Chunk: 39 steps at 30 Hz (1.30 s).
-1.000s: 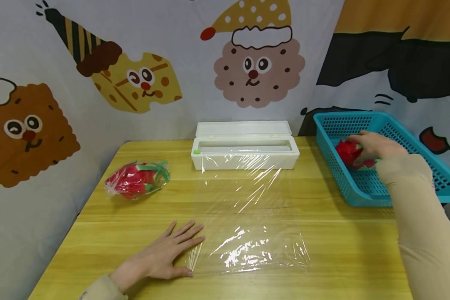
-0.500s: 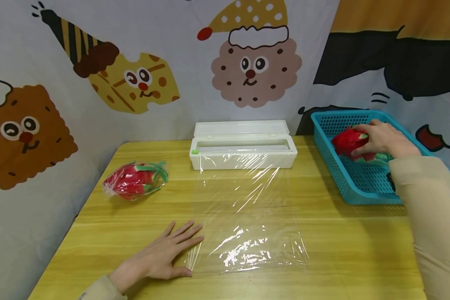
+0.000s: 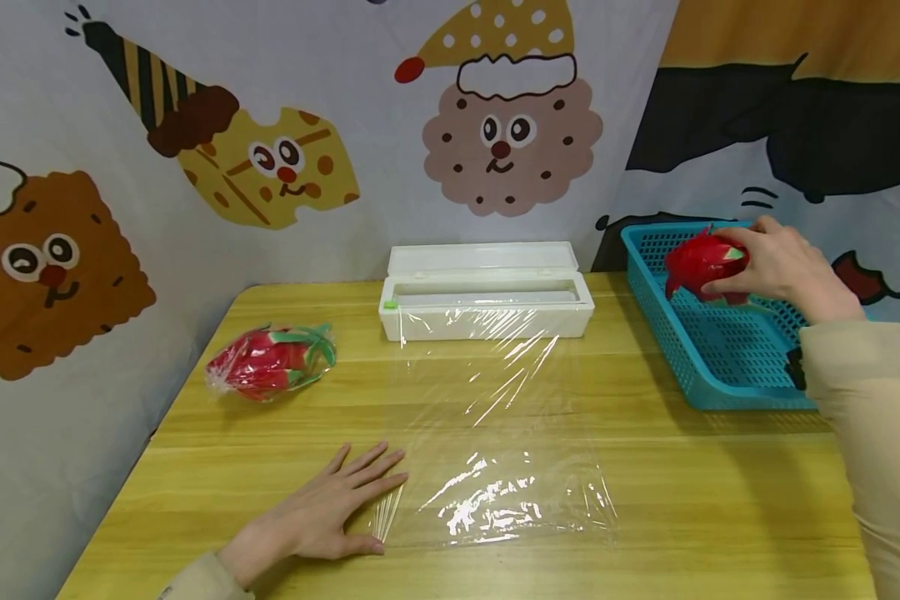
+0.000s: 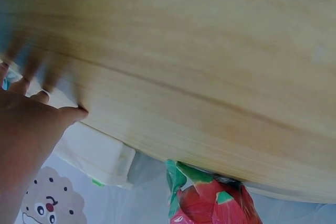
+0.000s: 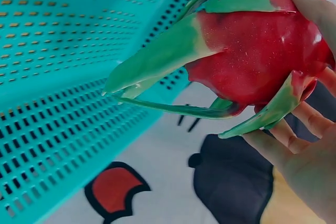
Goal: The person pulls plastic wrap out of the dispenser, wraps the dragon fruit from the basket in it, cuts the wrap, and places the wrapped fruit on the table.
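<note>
My right hand [image 3: 787, 267] grips a red dragon fruit [image 3: 701, 265] with green-tipped scales, over the blue plastic basket [image 3: 708, 392]. In the right wrist view the thumb lies on one side of the dragon fruit [image 5: 257, 51] and the fingers curl under the other. My left hand [image 3: 326, 508] lies flat with spread fingers, pressing the left edge of a clear sheet of cling film [image 3: 487, 450] onto the table. The film runs out from a white dispenser box [image 3: 487, 321] with its lid raised. Left of the box rests another dragon fruit [image 3: 270, 362], wrapped in film.
A small dark object [image 3: 796, 367] sits in the basket by the right sleeve. The wooden table [image 3: 690, 517] ends at a printed cloth backdrop [image 3: 375, 50]. A green slider [image 3: 391, 304] shows at the box's left end.
My right hand has lifted the dragon fruit up from the basket's floor and drawn it slightly to the right. The left hand and the film stay put.
</note>
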{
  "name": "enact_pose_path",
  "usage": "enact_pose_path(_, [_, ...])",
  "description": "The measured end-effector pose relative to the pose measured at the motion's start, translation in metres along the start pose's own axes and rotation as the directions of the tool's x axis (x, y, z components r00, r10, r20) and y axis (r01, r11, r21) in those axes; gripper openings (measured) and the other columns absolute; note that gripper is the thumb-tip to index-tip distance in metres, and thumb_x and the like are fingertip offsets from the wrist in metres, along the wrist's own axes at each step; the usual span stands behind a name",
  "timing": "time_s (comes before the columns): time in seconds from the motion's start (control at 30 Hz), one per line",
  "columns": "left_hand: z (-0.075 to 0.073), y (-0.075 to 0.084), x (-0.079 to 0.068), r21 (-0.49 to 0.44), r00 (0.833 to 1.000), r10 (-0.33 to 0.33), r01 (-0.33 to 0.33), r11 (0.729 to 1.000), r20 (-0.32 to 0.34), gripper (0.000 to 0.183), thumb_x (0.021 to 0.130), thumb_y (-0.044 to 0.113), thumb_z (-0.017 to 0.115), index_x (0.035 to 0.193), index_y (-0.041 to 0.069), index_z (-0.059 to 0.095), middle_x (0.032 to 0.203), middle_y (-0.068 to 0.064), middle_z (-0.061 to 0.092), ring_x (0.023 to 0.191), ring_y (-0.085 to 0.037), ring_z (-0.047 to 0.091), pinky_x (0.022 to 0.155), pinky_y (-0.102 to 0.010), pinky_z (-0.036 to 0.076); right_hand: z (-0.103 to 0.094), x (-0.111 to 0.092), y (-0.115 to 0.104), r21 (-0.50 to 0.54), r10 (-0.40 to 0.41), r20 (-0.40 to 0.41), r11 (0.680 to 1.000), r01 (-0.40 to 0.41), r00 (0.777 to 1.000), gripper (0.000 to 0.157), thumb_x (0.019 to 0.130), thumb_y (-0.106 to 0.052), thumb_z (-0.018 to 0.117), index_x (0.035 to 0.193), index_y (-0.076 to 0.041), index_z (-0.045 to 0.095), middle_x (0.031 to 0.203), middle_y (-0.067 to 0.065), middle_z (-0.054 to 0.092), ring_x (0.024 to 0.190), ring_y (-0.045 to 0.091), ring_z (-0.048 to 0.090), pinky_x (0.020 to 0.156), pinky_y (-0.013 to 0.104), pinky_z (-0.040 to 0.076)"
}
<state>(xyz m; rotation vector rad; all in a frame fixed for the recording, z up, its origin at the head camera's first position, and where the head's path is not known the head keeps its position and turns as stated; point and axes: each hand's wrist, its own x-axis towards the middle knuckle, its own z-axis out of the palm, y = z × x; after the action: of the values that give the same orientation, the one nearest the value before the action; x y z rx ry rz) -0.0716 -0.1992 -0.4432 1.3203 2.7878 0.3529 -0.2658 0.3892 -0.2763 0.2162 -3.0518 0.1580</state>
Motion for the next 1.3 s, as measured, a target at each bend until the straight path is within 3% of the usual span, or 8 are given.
enact_pose_path(0.27, [0.0,0.0,-0.001,-0.003,1.0,-0.001,0.001,1.0,0.0,0.077,0.085,0.066,0.05,0.147,0.021,0.037,0.157,-0.003,0.03,0.142,-0.033,0.031,0.109,-0.063,0.024,-0.015,-0.011,-0.02,-0.056,-0.016,-0.083,0.998,0.012,0.996,0.086,0.069,-0.034,0.082,0.138,-0.005,0.041,0.125,0.033,0.035,0.107,0.052,0.032,0.063,0.064,0.048])
enact_pose_path(0.43, [0.001,0.0,-0.002,-0.011,1.0,-0.005,0.005,1.0,-0.006,0.078,0.085,0.066,0.051,0.147,0.022,0.036,0.157,-0.003,0.03,0.142,-0.032,0.031,0.122,-0.044,-0.003,-0.025,-0.017,-0.039,-0.07,-0.023,-0.132,0.997,0.014,0.991,0.085,0.069,-0.028,0.083,0.139,-0.006,0.041,0.128,0.032,0.035,0.11,0.051,0.032,0.067,0.066,0.047])
enact_pose_path(0.5, [0.0,0.0,-0.002,-0.02,1.0,-0.008,0.008,1.0,-0.002,0.078,0.085,0.066,0.051,0.147,0.022,0.035,0.157,-0.002,0.029,0.142,-0.032,0.03,0.122,-0.04,-0.007,-0.029,-0.02,-0.05,-0.085,-0.036,-0.155,0.996,0.023,0.987,0.084,0.068,-0.028,0.083,0.139,-0.006,0.042,0.127,0.032,0.036,0.111,0.05,0.033,0.068,0.066,0.048])
enact_pose_path(0.67, [-0.001,0.0,-0.001,-0.025,1.0,-0.006,0.006,1.0,0.012,0.078,0.085,0.065,0.051,0.147,0.021,0.036,0.157,-0.004,0.029,0.142,-0.034,0.03,0.111,-0.063,0.023,-0.037,-0.024,-0.078,-0.121,-0.092,-0.207,0.99,0.068,0.974,0.081,0.068,-0.03,0.082,0.136,-0.007,0.045,0.121,0.03,0.039,0.107,0.049,0.036,0.065,0.064,0.05])
enact_pose_path(0.73, [-0.001,0.0,-0.001,-0.025,1.0,-0.005,0.006,1.0,0.013,0.078,0.085,0.066,0.051,0.147,0.021,0.036,0.157,-0.004,0.029,0.142,-0.033,0.03,0.111,-0.063,0.023,-0.038,-0.026,-0.089,-0.132,-0.121,-0.225,0.987,0.092,0.967,0.08,0.067,-0.03,0.082,0.135,-0.008,0.047,0.119,0.028,0.041,0.106,0.048,0.037,0.065,0.063,0.051])
enact_pose_path(0.93, [0.0,-0.001,0.0,-0.003,1.0,0.009,-0.01,1.0,-0.007,0.079,0.085,0.066,0.052,0.147,0.02,0.037,0.156,-0.004,0.031,0.141,-0.033,0.032,0.119,-0.035,-0.012,-0.035,-0.036,-0.124,-0.162,-0.25,-0.293,0.964,0.209,0.923,0.076,0.063,-0.03,0.085,0.129,-0.008,0.055,0.109,0.023,0.047,0.098,0.041,0.043,0.061,0.056,0.053])
enact_pose_path(1.17, [0.0,0.0,0.0,-0.006,1.0,0.0,0.0,1.0,-0.002,0.078,0.084,0.067,0.051,0.146,0.021,0.037,0.156,-0.004,0.03,0.142,-0.033,0.031,0.11,-0.062,0.025,-0.019,-0.048,-0.162,-0.148,-0.364,-0.307,0.931,0.334,0.879,0.076,0.06,-0.035,0.087,0.126,-0.011,0.059,0.111,0.019,0.052,0.099,0.037,0.048,0.062,0.052,0.056])
enact_pose_path(1.3, [0.0,0.001,0.0,-0.005,1.0,-0.007,0.007,1.0,0.001,0.079,0.084,0.067,0.051,0.147,0.022,0.037,0.157,-0.003,0.03,0.142,-0.032,0.03,0.108,-0.063,0.026,-0.003,-0.053,-0.183,-0.149,-0.443,-0.315,0.897,0.417,0.839,0.073,0.059,-0.04,0.087,0.122,-0.012,0.063,0.106,0.015,0.055,0.092,0.031,0.05,0.057,0.045,0.056])
